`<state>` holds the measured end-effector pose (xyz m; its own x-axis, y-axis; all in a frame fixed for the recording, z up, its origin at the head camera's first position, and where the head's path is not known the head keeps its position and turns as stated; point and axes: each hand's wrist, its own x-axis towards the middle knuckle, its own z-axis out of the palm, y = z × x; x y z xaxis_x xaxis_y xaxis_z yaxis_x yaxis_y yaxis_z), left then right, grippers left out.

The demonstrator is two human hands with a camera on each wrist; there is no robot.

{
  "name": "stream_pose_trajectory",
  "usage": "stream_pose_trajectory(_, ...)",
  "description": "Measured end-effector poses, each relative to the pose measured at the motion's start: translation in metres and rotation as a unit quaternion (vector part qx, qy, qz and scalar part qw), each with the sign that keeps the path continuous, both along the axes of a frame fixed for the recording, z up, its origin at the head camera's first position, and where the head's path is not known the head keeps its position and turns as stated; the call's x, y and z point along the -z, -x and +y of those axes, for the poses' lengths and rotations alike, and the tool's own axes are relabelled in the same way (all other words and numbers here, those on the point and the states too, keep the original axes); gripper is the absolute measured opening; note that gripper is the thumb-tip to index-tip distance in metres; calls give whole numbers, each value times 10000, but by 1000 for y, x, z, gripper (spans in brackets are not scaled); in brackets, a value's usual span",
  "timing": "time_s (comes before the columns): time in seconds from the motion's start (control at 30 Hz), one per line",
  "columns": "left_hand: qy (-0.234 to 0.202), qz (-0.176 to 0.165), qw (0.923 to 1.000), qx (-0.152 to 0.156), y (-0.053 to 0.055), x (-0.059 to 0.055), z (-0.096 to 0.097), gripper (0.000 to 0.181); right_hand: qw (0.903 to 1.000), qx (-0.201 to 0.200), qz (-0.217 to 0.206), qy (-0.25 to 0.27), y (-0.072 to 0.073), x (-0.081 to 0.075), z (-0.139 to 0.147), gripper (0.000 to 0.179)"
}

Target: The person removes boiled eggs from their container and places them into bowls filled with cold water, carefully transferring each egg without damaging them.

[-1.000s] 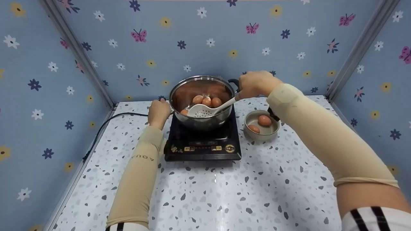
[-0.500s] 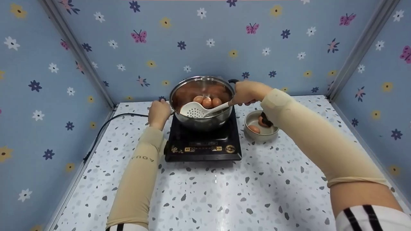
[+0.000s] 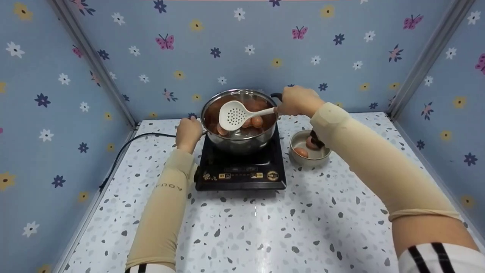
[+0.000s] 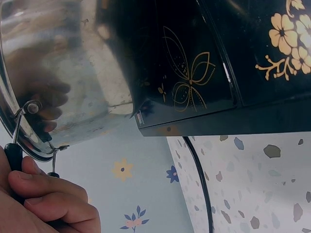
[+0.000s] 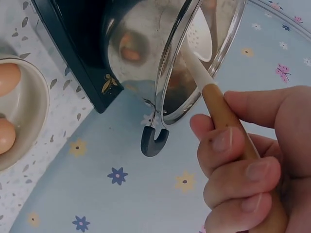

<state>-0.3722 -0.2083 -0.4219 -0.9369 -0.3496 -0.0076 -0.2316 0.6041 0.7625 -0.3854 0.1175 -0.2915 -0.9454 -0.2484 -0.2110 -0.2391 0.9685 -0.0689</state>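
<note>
A steel pot (image 3: 242, 143) stands on a black induction cooker (image 3: 240, 178). My left hand (image 3: 188, 132) grips the pot's left handle; its fingers curl round the black grip (image 4: 13, 158) in the left wrist view. With my right hand (image 3: 299, 101) I hold a white skimmer (image 3: 232, 115) by its wooden handle (image 5: 221, 109). The skimmer's perforated bowl is tilted over the pot opening and carries no egg in view. Behind and below it, several brown eggs (image 3: 257, 121) show inside the pot, partly hidden by the bowl.
A beige bowl (image 3: 310, 161) with two brown eggs (image 3: 301, 152) sits right of the cooker, under my right forearm. The pot's right handle (image 5: 154, 141) sticks out near my right hand. A black cable (image 3: 125, 146) runs left. Patterned panels (image 3: 242, 45) enclose the speckled table (image 3: 235, 231).
The skimmer has risen from low among the eggs to higher over the pot, its bowl tipping up. My right hand dipped, then rose again. The left hand stayed on the pot handle.
</note>
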Motion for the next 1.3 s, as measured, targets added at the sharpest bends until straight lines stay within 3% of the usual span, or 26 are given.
stream_pose_trajectory(0.27,54,15,10000,-63,0,-1,1,56,9973,98,727,-75,-1,3,-1,38)
stream_pose_trajectory(0.7,40,20,10000,-77,-1,-3,2,57,9903,-407,1143,-676,-5,22,-30,35)
stream_pose_trajectory(1.03,55,46,9999,-82,-2,-3,5,54,9960,-234,702,-492,-6,27,-34,32)
stream_pose_trajectory(1.3,79,125,9997,-169,-1,-3,4,53,9996,-170,108,-178,-5,17,-28,32)
